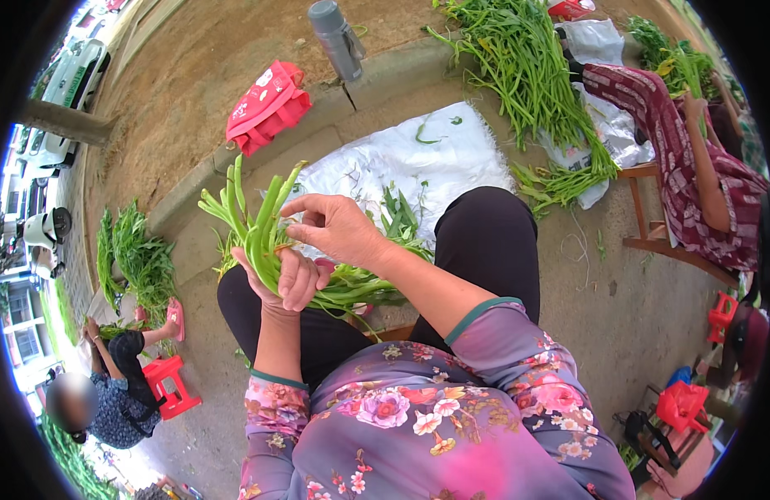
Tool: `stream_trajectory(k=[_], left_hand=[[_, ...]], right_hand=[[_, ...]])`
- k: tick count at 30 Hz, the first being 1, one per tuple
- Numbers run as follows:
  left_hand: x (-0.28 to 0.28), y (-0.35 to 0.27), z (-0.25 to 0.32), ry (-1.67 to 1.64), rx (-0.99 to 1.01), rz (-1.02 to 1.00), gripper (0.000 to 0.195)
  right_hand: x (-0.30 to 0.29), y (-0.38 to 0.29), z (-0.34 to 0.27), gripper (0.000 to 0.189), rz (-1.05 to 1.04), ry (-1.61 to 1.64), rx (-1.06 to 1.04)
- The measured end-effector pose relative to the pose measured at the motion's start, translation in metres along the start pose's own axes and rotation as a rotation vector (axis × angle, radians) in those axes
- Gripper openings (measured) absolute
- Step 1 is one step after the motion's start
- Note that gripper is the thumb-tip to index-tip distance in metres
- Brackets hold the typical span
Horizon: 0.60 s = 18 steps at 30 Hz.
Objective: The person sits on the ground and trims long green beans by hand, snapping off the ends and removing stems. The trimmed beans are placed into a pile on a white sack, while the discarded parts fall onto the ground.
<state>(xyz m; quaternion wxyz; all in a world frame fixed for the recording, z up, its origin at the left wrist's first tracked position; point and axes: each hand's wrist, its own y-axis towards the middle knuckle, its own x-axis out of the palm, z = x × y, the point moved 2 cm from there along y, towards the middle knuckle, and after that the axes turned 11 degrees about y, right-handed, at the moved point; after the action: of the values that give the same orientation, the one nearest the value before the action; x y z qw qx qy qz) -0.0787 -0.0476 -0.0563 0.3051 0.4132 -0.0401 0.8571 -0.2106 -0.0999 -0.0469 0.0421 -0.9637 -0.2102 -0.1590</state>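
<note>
My left hand grips a bunch of leafy greens with thick hollow stems, probably water spinach, above my left thigh. The cut stem ends point up and away from me, while the leafy part trails right across my lap. A thin orange-brown strand shows against the stems just above my left fingers. My right hand is at the right side of the bunch, thumb and index finger by the stems. Whether it pinches something there is hard to make out.
A white woven sack with leaf scraps lies ahead. Beyond it, a red bag and a grey flask are by the kerb. A large greens heap lies right. People sit on both sides, one beside a red stool.
</note>
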Motion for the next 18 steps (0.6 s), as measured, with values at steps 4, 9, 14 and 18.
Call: stream_trajectory(k=[4, 9, 14, 18], left_hand=[[0.002, 0.003, -0.002, -0.025, 0.003, 0.014, 0.076], [-0.002, -0.001, 0.0, -0.027, 0.029, 0.025, 0.075], [-0.008, -0.008, -0.001, -0.016, 0.013, 0.049, 0.079], [-0.007, -0.011, 0.0, -0.022, 0.017, 0.092, 0.079]], right_hand=[[-0.004, 0.0, 0.008, 0.009, 0.033, -0.052, -0.011], [-0.013, 0.0, 0.004, 0.009, 0.082, -0.208, -0.02], [-0.024, 0.0, 0.003, 0.011, 0.168, -0.161, -0.026], [-0.035, 0.002, -0.01, 0.008, 0.257, -0.386, -0.216]])
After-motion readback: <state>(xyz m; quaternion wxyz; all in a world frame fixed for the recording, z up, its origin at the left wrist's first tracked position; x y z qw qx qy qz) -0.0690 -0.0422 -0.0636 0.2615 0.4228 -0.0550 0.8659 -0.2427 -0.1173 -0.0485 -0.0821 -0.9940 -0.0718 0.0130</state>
